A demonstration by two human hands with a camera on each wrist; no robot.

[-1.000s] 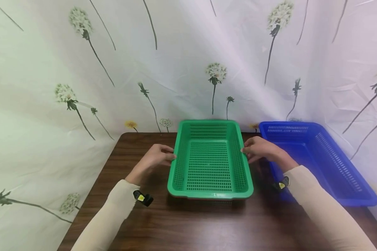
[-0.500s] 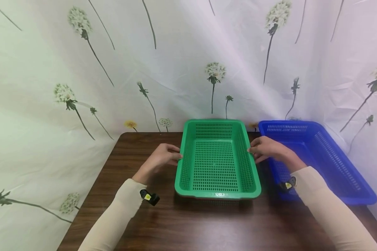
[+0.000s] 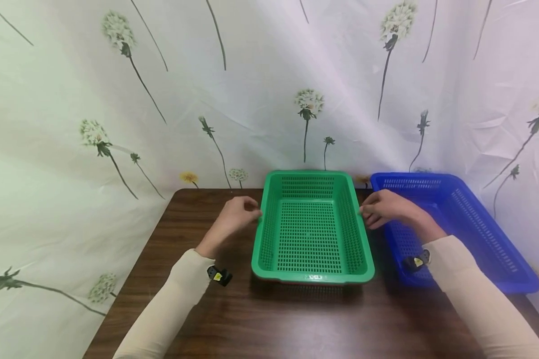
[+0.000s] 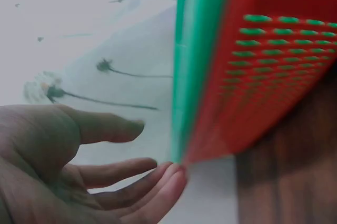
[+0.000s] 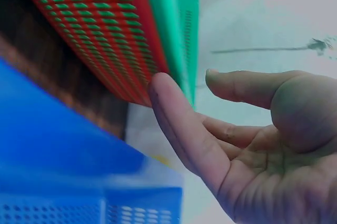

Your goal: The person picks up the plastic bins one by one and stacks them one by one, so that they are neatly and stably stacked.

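Observation:
A green plastic basket (image 3: pixel 313 277) with a slotted floor stands on the table. Both wrist views show a red basket (image 4: pixel 221 124) under its rim, so the green one is nested in the red. At the left side of the rim is my left hand (image 3: pixel 234 215); its thumb stands away from the fingers, whose tips are at or just beside the rim. My right hand (image 3: pixel 388 208) is at the opposite side, thumb apart from the rim and fingertips close to it. Whether the fingertips still touch is hard to tell.
A larger blue basket (image 3: pixel 487 224) stands to the right, partly beneath my right forearm. The dark wood table (image 3: pixel 287 324) ends at the back against a white curtain (image 3: pixel 260 109) printed with dandelions.
The nested baskets slid a little to the right with both hands, then stopped. Since then my hands have lifted slightly and loosened from the rim.

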